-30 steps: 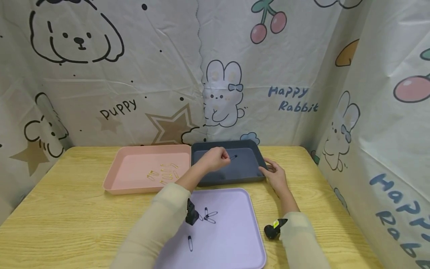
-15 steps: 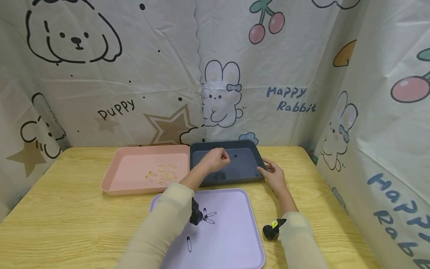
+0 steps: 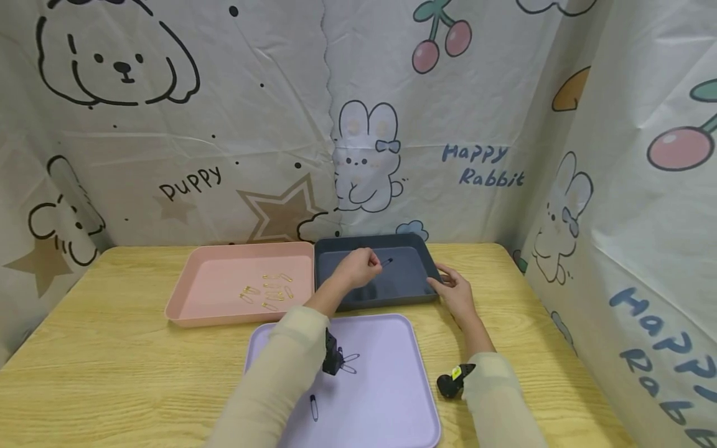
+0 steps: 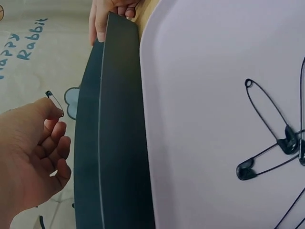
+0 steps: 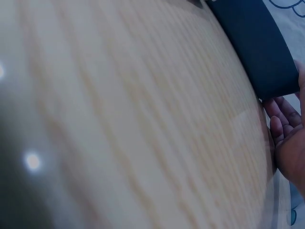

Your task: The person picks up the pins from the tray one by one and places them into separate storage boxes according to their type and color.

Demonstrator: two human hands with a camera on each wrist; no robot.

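My left hand [image 3: 356,269] is above the dark blue-grey tray [image 3: 411,292], pinching a black safety pin [image 4: 55,103] between thumb and index finger. The remaining fingers are loosely curled. In the head view that safety pin [image 3: 386,262] shows just past the fingertips. At the tray's right side, my right hand [image 3: 456,295] grips the wall, its thumb at the rim and its fingers around the outside. Several black safety pins [image 4: 248,169] lie in the lilac tray [image 3: 386,398] in front, partly hidden by the left wrist camera. One black safety pin [image 3: 313,408] lies apart, nearer me.
To the left, a pink tray [image 3: 215,280] holds several gold safety pins [image 3: 272,286] and stands against the dark tray. All three trays are on a wood-grain table [image 3: 112,348]. A printed cloth [image 3: 269,124] hangs behind and along the sides.
The left forearm has swung slightly to the right, while the hand with the safety pin stays over the dark tray. The right hand keeps its grip. The head view has shifted slightly.
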